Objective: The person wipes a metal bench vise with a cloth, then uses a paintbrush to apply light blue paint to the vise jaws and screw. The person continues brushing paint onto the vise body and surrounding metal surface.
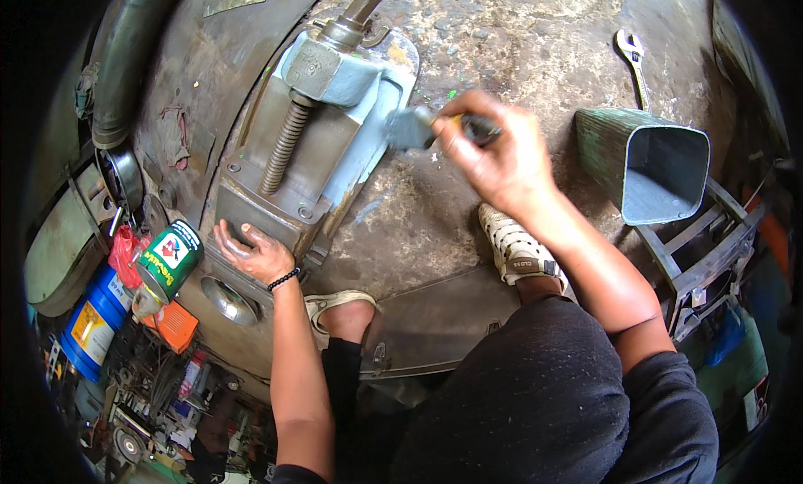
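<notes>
A heavy machine vise lies on the ground in front of me, its threaded screw exposed. Light blue-grey paint covers its far jaw and right side; the near end is bare, dark metal. My left hand rests against that near end, fingers spread, with a beaded bracelet at the wrist. In my right hand is a paintbrush, held by its handle. Its blue-grey bristles, slightly blurred, are beside the painted right side; whether they touch it I cannot tell.
At left stand a green can, a blue bucket and a shiny metal bowl. An adjustable wrench lies at the far right, near a square metal tube. A metal frame stands at right. My feet flank the work area.
</notes>
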A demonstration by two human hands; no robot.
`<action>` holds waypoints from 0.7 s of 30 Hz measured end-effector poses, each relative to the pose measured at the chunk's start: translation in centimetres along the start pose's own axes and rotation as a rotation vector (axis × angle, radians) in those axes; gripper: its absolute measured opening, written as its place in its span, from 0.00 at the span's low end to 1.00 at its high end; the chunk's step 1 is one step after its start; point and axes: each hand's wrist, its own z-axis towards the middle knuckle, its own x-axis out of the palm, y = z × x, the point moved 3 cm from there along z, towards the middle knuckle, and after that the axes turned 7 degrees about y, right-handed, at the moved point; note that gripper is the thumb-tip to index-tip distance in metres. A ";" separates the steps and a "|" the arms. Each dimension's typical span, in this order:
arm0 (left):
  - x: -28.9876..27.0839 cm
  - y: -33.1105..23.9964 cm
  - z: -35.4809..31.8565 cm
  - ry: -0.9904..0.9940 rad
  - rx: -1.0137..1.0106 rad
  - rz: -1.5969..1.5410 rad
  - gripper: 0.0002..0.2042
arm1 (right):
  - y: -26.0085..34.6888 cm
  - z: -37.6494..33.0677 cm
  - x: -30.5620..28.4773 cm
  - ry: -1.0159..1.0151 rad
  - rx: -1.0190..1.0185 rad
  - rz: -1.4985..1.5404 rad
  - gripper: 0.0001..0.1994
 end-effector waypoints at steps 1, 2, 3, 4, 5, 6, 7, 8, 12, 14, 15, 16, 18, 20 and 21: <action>0.0 0.0 0.0 0.004 -0.002 0.005 0.24 | -0.3 0.5 -0.9 -0.069 -0.017 0.024 0.08; 0.0 0.1 0.0 0.007 -0.006 0.006 0.24 | -0.7 1.1 -1.4 -0.075 0.038 -0.008 0.09; 0.0 0.1 0.0 0.008 -0.005 0.005 0.24 | -0.8 1.9 -1.6 -0.077 -0.018 -0.019 0.09; 0.0 0.1 0.0 0.011 -0.002 0.019 0.24 | -0.8 2.8 -1.5 -0.078 -0.074 -0.030 0.09; 0.0 0.1 0.0 0.011 -0.010 0.013 0.24 | -0.8 3.6 -1.3 -0.058 -0.058 -0.060 0.10; 0.0 0.1 -0.1 0.011 -0.014 0.010 0.24 | -0.9 4.3 -1.4 0.000 -0.069 -0.046 0.10; 0.0 0.1 0.0 0.011 -0.018 0.008 0.24 | -0.7 5.1 -1.5 -0.056 -0.134 -0.087 0.10; 0.0 0.1 0.0 0.014 -0.014 0.030 0.24 | -0.4 5.9 -1.6 -0.108 -0.199 -0.125 0.10; 0.0 0.1 -0.1 0.016 -0.012 0.049 0.24 | 0.7 6.1 -2.6 -0.263 -0.399 -0.209 0.06; 0.0 0.1 -0.1 0.024 -0.026 0.034 0.24 | 0.9 5.8 -3.5 -0.341 -0.423 -0.225 0.06; 0.0 0.1 -0.1 0.024 -0.020 0.027 0.24 | 1.0 5.6 -3.7 -0.356 -0.395 -0.271 0.06; 0.0 0.1 -0.1 0.030 -0.034 0.033 0.24 | 1.0 5.5 -3.8 -0.358 -0.373 -0.249 0.06; -0.1 -0.1 0.0 0.031 -0.037 0.046 0.24 | 1.0 5.4 -3.7 -0.374 -0.351 -0.196 0.06; -0.1 -0.2 0.1 0.033 -0.033 0.048 0.24 | 0.8 5.2 -3.3 -0.402 -0.343 -0.148 0.06; -0.1 -0.3 0.1 0.034 -0.031 0.047 0.24 | 0.7 5.2 -3.2 -0.409 -0.325 -0.135 0.06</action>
